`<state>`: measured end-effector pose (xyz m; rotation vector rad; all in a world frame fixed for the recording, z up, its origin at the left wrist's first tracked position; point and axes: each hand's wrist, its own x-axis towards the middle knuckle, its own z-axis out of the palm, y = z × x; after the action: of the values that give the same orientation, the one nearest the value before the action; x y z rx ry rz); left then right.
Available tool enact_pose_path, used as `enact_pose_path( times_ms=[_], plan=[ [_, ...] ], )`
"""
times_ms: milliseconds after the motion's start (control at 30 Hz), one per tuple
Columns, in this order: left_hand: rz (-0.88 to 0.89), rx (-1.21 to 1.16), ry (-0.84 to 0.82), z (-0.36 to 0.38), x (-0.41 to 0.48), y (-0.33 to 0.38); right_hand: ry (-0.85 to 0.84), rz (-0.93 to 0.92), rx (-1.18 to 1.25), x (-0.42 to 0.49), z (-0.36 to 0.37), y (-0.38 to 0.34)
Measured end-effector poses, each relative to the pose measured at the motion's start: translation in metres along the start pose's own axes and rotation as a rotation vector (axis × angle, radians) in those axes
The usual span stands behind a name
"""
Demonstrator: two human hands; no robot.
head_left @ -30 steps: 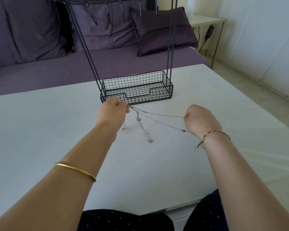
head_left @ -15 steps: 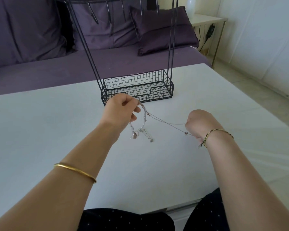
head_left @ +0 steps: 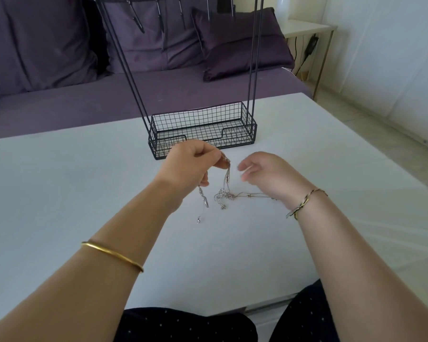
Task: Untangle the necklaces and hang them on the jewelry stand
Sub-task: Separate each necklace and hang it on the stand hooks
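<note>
Opened since a moment ago, the right hand (head_left: 269,174) has come closer to the left hand (head_left: 190,164), its fingers loosely spread and holding nothing. A purple sofa (head_left: 59,99) runs behind the white table (head_left: 84,193), where the black wire jewelry stand (head_left: 203,127) sits upright just beyond the hands. The left hand pinches the necklaces (head_left: 224,195) between thumb and forefinger; they hang in a tangle onto the table, one slack strand trailing toward the right wrist.
</note>
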<state>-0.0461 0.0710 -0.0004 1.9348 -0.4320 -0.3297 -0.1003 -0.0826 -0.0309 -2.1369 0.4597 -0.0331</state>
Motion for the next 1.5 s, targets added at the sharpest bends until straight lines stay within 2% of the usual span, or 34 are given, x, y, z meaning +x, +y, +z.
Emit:
enact_pose_path(
  times_ms=[33,100,167,233,367,633,767,900,967,1067,1167,1300,1433,1500],
  plan=[
    [0.001,-0.002,-0.005,0.001,0.000,0.000,-0.077,-0.021,0.032,-0.001,0.004,-0.004],
    [0.001,-0.003,-0.007,0.001,-0.001,0.000,-0.153,-0.064,-0.055,-0.001,0.011,-0.007],
    [0.001,0.007,-0.007,0.000,0.000,-0.001,-0.156,-0.090,-0.116,-0.002,0.015,-0.006],
    [0.008,0.023,-0.007,0.000,0.000,-0.001,-0.143,-0.084,-0.054,-0.003,0.015,-0.005],
    [-0.005,0.036,0.030,-0.002,0.001,-0.005,-0.030,-0.057,0.067,-0.002,0.010,-0.005],
    [-0.018,0.364,0.171,-0.008,0.003,-0.012,0.180,-0.012,0.242,-0.002,0.005,-0.006],
    [-0.035,0.303,0.178,-0.008,0.004,-0.011,0.347,-0.091,0.072,0.002,0.001,-0.005],
    [-0.089,0.232,0.202,-0.011,0.005,-0.013,0.455,-0.074,0.070,0.006,-0.002,-0.003],
    [-0.133,0.159,0.207,-0.011,0.006,-0.012,0.509,-0.046,0.157,0.006,-0.003,-0.003],
    [-0.183,0.081,0.215,-0.012,0.008,-0.012,0.540,0.028,0.417,0.004,-0.004,-0.008],
    [-0.177,0.133,0.231,-0.013,0.008,-0.013,0.510,0.127,0.685,0.001,-0.007,-0.013],
    [-0.132,0.249,0.273,-0.013,0.008,-0.012,0.494,0.189,0.838,-0.001,-0.009,-0.016],
    [-0.127,0.226,0.323,-0.014,0.011,-0.013,0.505,0.180,0.752,0.000,-0.009,-0.014],
    [-0.165,0.112,0.341,-0.013,0.011,-0.011,0.527,0.164,0.619,0.002,-0.007,-0.011]
  ],
)
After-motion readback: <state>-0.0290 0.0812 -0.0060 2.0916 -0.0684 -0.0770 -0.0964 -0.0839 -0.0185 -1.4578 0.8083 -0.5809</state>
